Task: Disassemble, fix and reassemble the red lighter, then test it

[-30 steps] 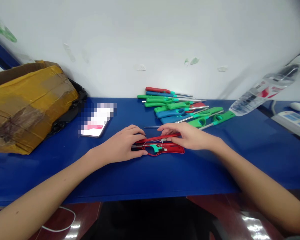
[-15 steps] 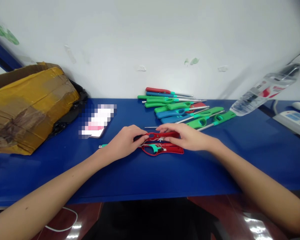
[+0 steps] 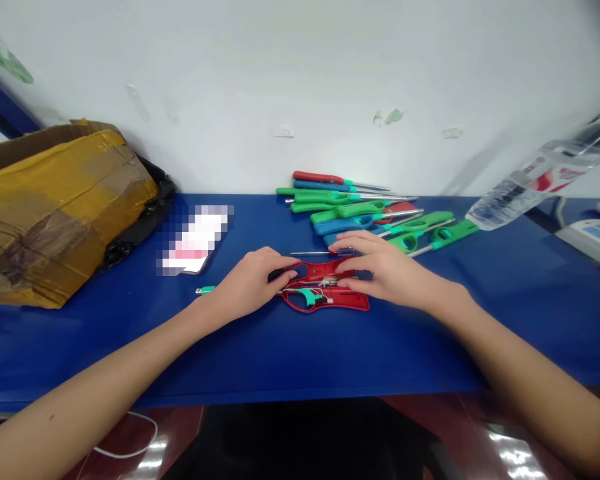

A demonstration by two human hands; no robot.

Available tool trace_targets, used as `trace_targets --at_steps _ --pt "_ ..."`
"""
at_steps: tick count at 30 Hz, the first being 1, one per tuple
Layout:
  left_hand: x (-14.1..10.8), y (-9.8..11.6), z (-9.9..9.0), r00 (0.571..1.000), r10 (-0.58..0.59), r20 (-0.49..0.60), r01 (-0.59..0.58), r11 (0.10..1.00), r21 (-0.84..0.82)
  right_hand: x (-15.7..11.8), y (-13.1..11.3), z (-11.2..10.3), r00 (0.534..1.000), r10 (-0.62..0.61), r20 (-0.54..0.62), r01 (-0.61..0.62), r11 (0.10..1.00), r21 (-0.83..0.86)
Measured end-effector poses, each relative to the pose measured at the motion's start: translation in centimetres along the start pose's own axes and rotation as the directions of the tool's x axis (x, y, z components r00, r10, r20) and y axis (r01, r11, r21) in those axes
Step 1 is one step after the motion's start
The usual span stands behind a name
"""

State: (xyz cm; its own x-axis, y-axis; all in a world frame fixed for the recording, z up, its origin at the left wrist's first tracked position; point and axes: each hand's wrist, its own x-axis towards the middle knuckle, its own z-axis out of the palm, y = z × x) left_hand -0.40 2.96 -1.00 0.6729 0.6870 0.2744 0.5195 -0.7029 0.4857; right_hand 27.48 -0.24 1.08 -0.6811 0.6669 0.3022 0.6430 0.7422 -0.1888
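My left hand (image 3: 247, 283) pinched the red cover shell (image 3: 314, 270) at nine o'clock; my right hand (image 3: 383, 273) pressed it flat, aligning it over the open red half (image 3: 340, 301) on the table (image 3: 290, 353).

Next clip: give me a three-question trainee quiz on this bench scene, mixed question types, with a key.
1. True or false: both hands touch the red lighter shell lying on the blue table.
2. Multiple choice: the pile of lighters lies (A) on the cardboard box, (B) behind the hands near the wall, (C) on the floor.
3. Short answer: which thing lies tilted at the far right of the table?

Key:
1. True: the left hand pinches its left end, the right hand rests on its right end.
2. B.
3. The plastic bottle.
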Motion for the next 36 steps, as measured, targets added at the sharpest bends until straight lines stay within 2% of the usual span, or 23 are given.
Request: trace_targets --at_steps 8,12,17,20,23,27,32,36 --pt "0.03 0.00 0.02 1.000 0.007 -0.001 -0.007 1.000 0.010 0.13 -0.50 -0.01 0.997 0.046 0.054 -0.050 0.996 0.075" --pt "0.04 0.03 -0.03 1.000 0.001 0.006 -0.001 1.000 0.004 0.18 -0.47 0.19 0.998 0.062 0.017 -0.062 0.997 0.047" --pt "0.02 -0.06 -0.04 1.000 -0.001 0.017 0.001 1.000 -0.008 0.19 -0.29 0.48 0.997 -0.003 -0.075 0.000 1.000 -0.030" --pt "-0.04 -0.22 0.03 1.000 0.014 0.007 -0.014 1.000 -0.023 0.19 -0.37 0.54 0.996 0.036 -0.085 -0.038 0.999 -0.023" --pt "-0.12 -0.35 0.10 0.999 0.039 -0.014 -0.039 0.998 -0.046 0.24 -0.44 0.61 0.994 0.092 -0.054 -0.091 0.996 0.015" --pt "-0.18 -0.26 0.03 0.999 0.030 -0.016 -0.031 0.998 -0.052 0.43 -0.53 0.54 0.998 0.049 0.026 -0.051 0.996 0.069" --pt "-0.13 0.10 -0.30 1.000 0.022 0.010 -0.021 0.999 -0.048 0.55 -0.68 0.44 0.996 0.060 0.071 -0.066 0.993 0.098" --pt "-0.19 0.43 -0.59 0.999 0.053 0.008 -0.053 0.996 -0.066 0.36 -0.60 0.57 0.995 0.085 0.052 -0.088 0.995 0.052"
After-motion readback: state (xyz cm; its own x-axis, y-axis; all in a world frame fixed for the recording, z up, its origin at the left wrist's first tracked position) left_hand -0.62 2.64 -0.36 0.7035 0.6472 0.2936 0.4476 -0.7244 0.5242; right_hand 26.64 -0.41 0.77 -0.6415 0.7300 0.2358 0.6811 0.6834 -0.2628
